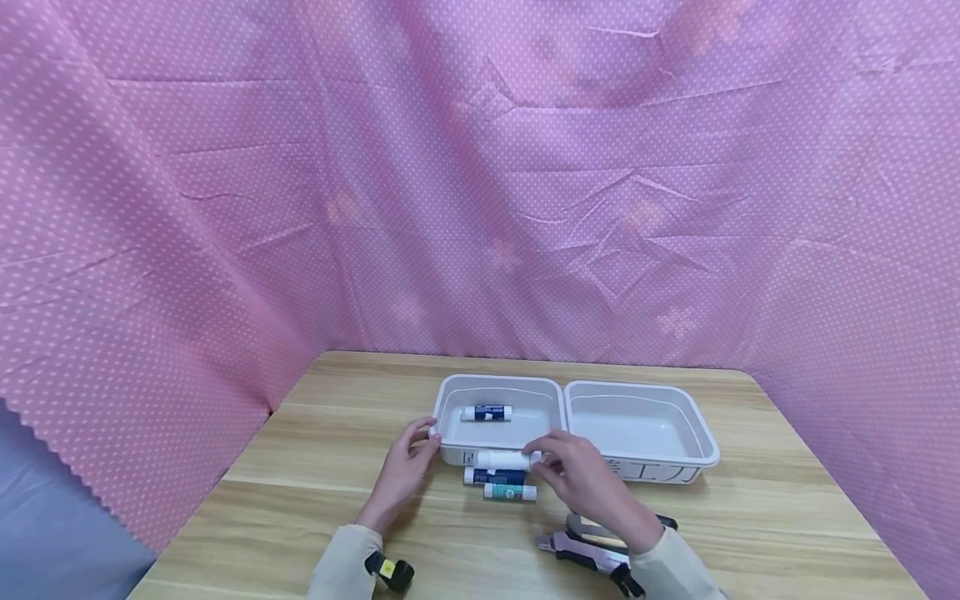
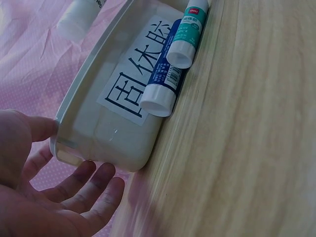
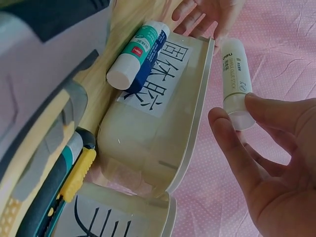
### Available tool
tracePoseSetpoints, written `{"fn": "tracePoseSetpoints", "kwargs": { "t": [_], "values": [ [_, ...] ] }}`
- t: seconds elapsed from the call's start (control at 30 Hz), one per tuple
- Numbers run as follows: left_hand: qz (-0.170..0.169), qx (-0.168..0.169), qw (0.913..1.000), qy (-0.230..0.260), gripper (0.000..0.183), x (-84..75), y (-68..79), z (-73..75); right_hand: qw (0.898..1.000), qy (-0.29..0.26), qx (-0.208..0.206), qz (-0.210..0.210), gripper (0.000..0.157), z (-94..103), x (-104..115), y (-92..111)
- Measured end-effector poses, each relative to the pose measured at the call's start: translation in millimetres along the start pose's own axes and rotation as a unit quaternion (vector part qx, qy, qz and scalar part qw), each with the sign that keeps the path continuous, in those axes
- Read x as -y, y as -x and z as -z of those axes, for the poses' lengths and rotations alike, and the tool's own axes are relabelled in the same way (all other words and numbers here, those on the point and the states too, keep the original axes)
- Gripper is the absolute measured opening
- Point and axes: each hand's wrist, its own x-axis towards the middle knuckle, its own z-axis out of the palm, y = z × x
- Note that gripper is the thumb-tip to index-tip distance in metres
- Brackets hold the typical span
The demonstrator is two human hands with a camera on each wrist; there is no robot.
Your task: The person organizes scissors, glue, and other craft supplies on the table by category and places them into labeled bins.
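My right hand (image 1: 588,471) pinches a white glue stick (image 3: 237,81) by one end, above the front rim of the left white bin (image 1: 498,382). My left hand (image 1: 405,468) holds that bin's left end, its thumb at the rim and other fingertips against the outer wall. Inside the bin lies a blue-and-white glue stick (image 1: 487,413). In front of its labelled wall are a dark blue glue stick (image 2: 165,74) and a green-and-white glue stick (image 2: 187,30), lying side by side on the table.
A second white bin (image 1: 637,385) adjoins the first on the right, with a label on its front. Several utility knives, one with a pale handle (image 1: 596,554), lie near my right forearm. Pink dotted cloth (image 1: 525,208) hangs behind the wooden table (image 1: 360,392).
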Motion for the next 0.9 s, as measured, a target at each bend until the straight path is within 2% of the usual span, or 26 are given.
{"fn": "tracePoseSetpoints", "kwargs": {
  "t": [0.53, 0.9],
  "values": [
    [0.007, 0.000, 0.9999, -0.008, 0.042, -1.8, 0.6, -0.1, 0.997, -0.006, -0.079, 0.018, 0.025, 5.0, -8.0, -3.6],
    [0.015, -0.001, 0.9999, -0.006, 0.043, -0.4, -0.2, -0.5, 0.994, -0.018, -0.098, -0.049, 0.024, 3.4, -15.3, -4.9]
  ]
}}
